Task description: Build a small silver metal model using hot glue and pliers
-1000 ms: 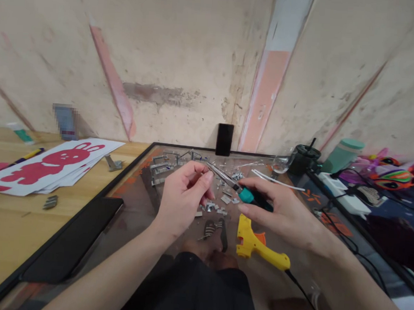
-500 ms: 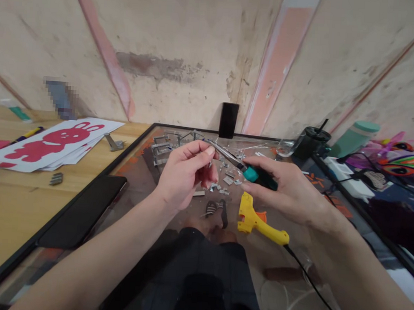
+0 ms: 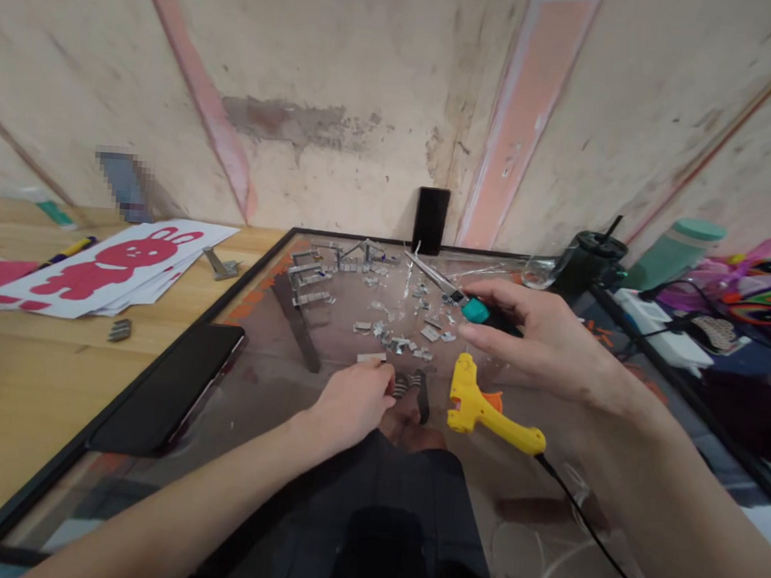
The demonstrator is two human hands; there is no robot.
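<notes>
A black phone [image 3: 167, 386] lies at the glass table's [image 3: 273, 387] left edge. The left hand [image 3: 351, 403] rests fingers-down beside a small metal strip [image 3: 372, 358] (grip unclear). Right of the yellow glue gun [image 3: 483, 410], the right hand [image 3: 540, 344] grips teal-handled tweezers [image 3: 454, 296].

One glue gun [image 3: 483, 410], two phones [image 3: 167, 386]

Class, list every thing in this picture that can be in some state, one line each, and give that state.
left hand: lowered to the glass table, fingertips at a small metal strip
right hand: shut on the pliers
glue gun: lying flat, unheld, corded
phone: screen dark, flat
dark cup: upright, lidded, straw in
</notes>
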